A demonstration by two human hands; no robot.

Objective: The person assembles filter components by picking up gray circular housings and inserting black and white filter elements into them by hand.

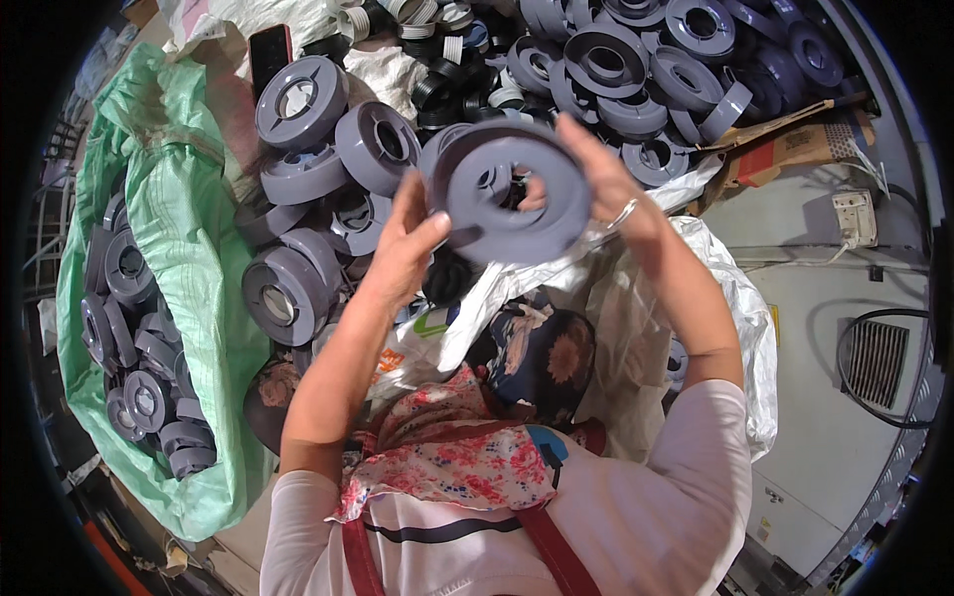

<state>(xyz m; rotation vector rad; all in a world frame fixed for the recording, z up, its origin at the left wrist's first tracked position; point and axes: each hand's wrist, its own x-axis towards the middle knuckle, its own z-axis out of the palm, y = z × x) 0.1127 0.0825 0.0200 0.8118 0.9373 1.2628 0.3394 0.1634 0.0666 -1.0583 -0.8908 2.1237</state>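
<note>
Up in front of me is a grey round plastic flanged ring (561,204), tilted so that its wide face and centre hole show. My left hand (409,243) is closed on its left edge, with the thumb at the front. On the right edge my right hand (608,179) grips it, and a fingertip shows through the hole. Some of the right fingers are hidden behind the ring. Close to my left hand lie more grey rings (376,149) of the same kind, piled up.
Grey rings (686,79) are heaped at the far right, beside black and white threaded fittings (437,79). A green woven sack (184,258) at the left holds several rings. A phone (269,55) lies at the back; white sheeting (740,328) and a metal cabinet (815,387) are right.
</note>
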